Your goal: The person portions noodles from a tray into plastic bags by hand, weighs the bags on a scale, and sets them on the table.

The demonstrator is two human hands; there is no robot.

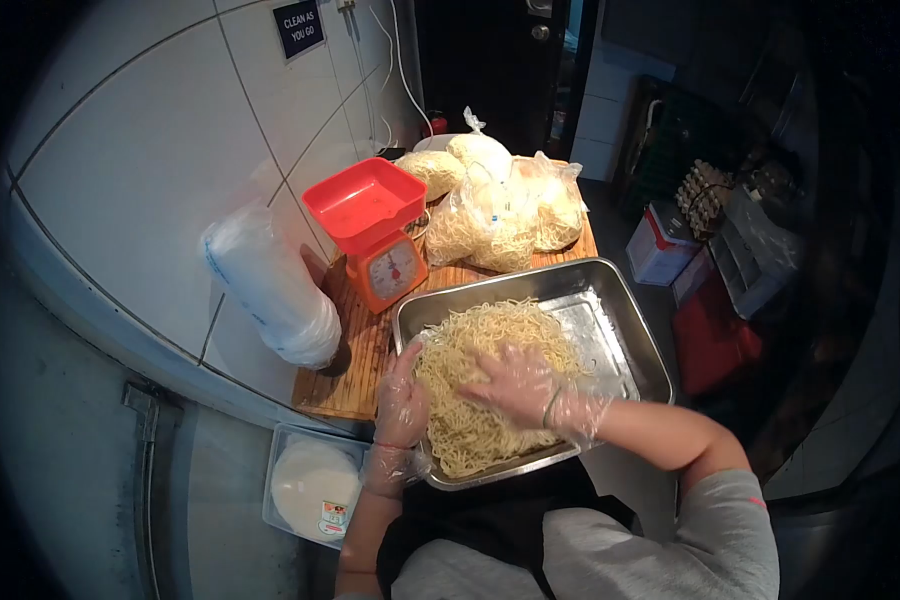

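A heap of pale yellow noodles [480, 420] fills the left and middle of a deep metal tray [625, 350]. My right hand [518, 385], in a clear plastic glove, lies on top of the noodles with its fingers spread. At the tray's left side is my left hand [403, 400], gloved the same way, its fingers stretched upward beside the edge of the heap. Neither hand is closed round anything. The noodles under my right palm are hidden.
An orange scale [393, 272] with a red pan [365, 200] stands behind the tray on a wooden table [345, 385]. Several bags of noodles [505, 220] sit at the back. A roll of plastic bags [270, 285] leans left. Below it is a plastic container [278, 480].
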